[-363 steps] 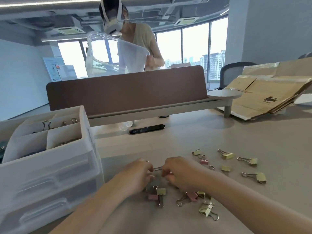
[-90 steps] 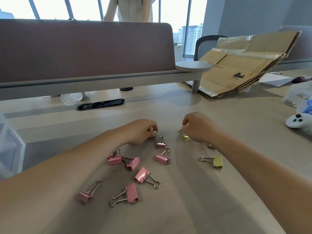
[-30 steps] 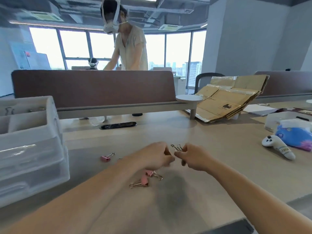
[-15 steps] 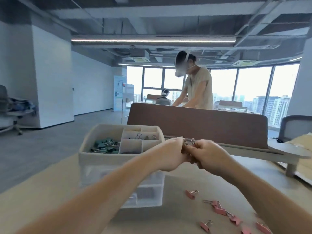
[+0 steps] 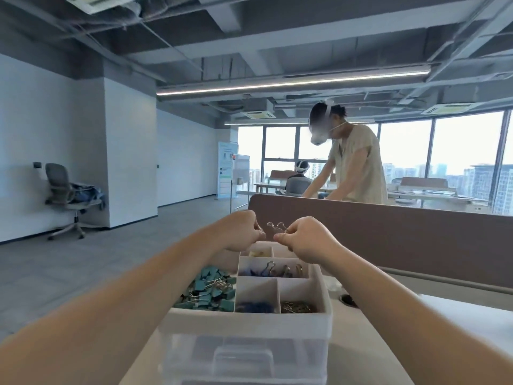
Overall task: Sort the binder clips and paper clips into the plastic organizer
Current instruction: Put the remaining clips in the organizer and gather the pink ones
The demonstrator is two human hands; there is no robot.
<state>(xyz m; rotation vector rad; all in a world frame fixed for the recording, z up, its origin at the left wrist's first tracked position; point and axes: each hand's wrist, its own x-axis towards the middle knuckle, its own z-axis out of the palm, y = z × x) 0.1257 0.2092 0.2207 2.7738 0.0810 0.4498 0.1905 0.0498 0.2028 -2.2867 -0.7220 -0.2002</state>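
Above the far compartments of the organizer, the fingers [image 5: 280,238] of the right hand [image 5: 308,238] are being kept curled and narrow around a small bunch of binder clips [image 5: 276,226], whose looped silver wire handles are sticking up past the knuckles. The left hand [image 5: 240,232] is being held just beside it, its fingers bent tightly inward; whether anything is being pinched there cannot be told.

Beneath both hands, the plastic organizer [image 5: 249,320] is being seen as a white box with thin, straight dividers, set over translucent drawers. Its large left compartment is being filled by a heap of matte teal clips [image 5: 211,290] with wire loops. A long middle cell is being occupied by mixed clips [image 5: 280,270] with upright rounded handles. In the two near cells, a dark blue pile [image 5: 258,307] and a tangle of brassy paper clips [image 5: 298,307] are being held.

The organizer is being carried by a pale, smooth table [image 5: 444,323], and a brown panel [image 5: 416,240] is standing behind it.
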